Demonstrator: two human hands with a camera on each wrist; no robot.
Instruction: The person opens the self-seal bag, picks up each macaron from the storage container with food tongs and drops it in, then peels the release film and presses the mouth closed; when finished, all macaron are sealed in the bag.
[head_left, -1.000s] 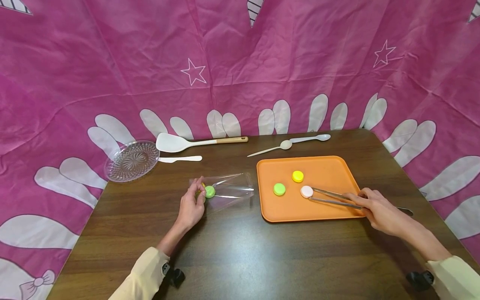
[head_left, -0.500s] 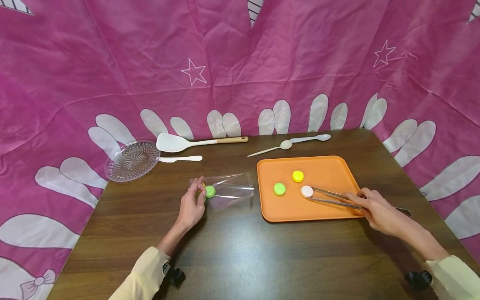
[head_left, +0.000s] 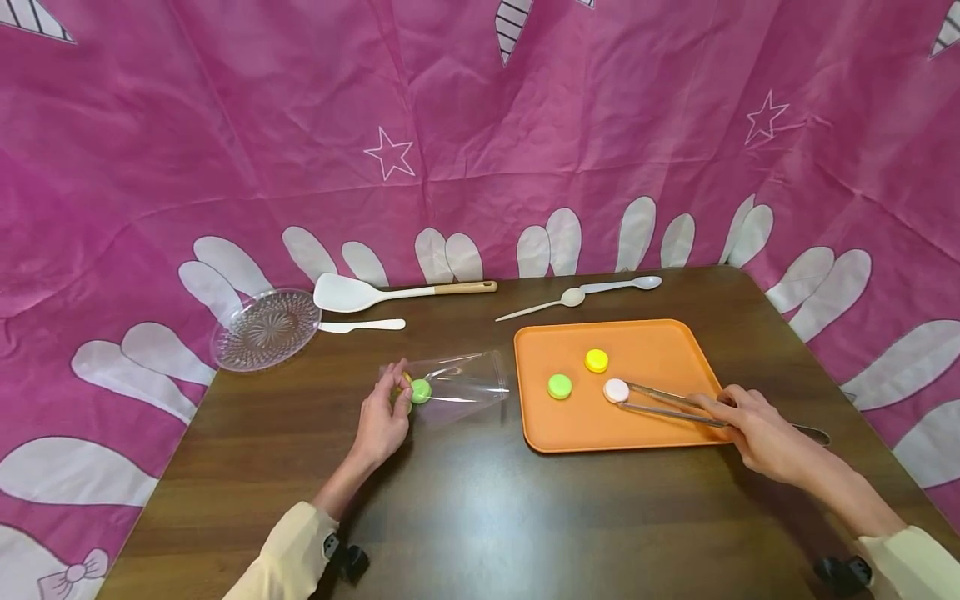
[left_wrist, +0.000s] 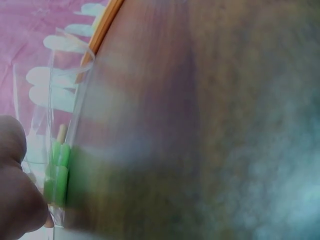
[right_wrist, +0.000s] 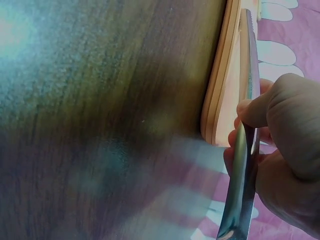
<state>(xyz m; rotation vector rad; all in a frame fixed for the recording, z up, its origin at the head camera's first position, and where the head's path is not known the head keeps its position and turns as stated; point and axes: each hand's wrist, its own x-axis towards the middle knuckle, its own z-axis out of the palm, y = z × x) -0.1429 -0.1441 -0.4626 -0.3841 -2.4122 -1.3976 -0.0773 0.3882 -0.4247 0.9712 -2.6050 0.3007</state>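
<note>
While left hand (head_left: 382,418) pinches clear bag (head_left: 471,382), right hand (head_left: 767,440) grips tongs (right_wrist: 242,170); pink macaron (head_left: 617,390) leftward, at their tips.

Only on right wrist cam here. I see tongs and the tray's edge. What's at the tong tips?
Observer: Head view shows a pale disc right at the tips of the tongs; can't tell how firmly they touch it.
Operator: Other discs on the tray?
Observer: Two: a yellow disc and a green disc lie on the orange tray, apart from the pale one.
Operator: Left grip?
Observer: The left grip holds one end of a clear bag, off the tray's left side.
</note>
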